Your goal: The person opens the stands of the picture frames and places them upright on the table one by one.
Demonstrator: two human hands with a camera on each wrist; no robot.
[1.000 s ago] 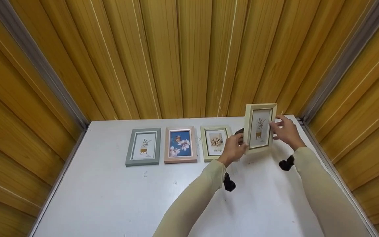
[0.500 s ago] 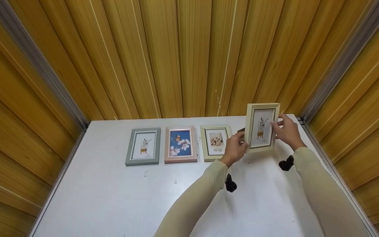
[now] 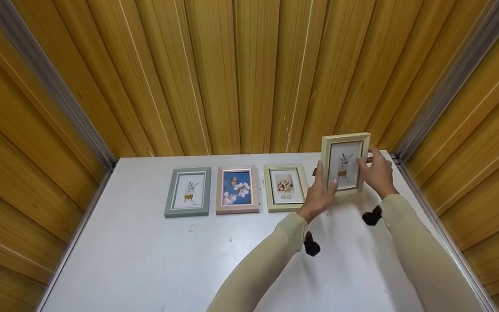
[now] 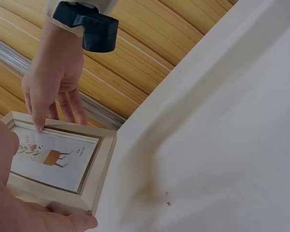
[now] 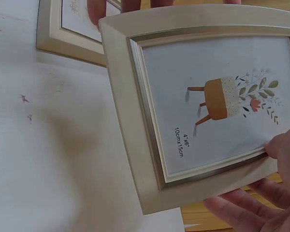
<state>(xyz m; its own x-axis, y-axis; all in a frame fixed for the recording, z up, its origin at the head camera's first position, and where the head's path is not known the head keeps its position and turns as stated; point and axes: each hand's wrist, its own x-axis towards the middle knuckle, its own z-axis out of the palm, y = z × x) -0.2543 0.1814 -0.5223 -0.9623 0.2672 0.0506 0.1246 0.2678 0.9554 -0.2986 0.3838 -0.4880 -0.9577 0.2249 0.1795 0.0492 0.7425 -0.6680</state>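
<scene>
A person in pale, long-sleeved clothing holds a cream picture frame (image 3: pixel 344 164) with both hands over the back right part of a white table (image 3: pixel 215 260). The frame stands nearly upright with its front toward the head camera; whether its lower edge touches the tabletop is hard to tell. The left hand (image 3: pixel 319 197) is clamped on the frame's left side near the bottom, thumb over the front and fingers along the side edge. The right hand (image 3: pixel 378 173) pinches the opposite side, its thumb on the front at the inner border and its fingers behind. Inside the frame is a print of a leafy plant with a red flower in an orange-and-white legged pot, and the right wrist view shows it marked 4"x6" and 10cmx15cm.

To the left of the hands, three more frames lie face up in a row, apart from one another: a grey-green picture frame (image 3: pixel 188 192) with a similar plant print, a pink picture frame (image 3: pixel 238 190) with white blossoms on blue, and a pale green picture frame (image 3: pixel 285 188) with a small bouquet print, nearest the left hand. A black device (image 3: pixel 312 245) sits at the left wrist and another black device (image 3: pixel 371 216) at the right. Yellow wood-grain panels (image 3: pixel 254 78) rise behind the table and at both sides.
</scene>
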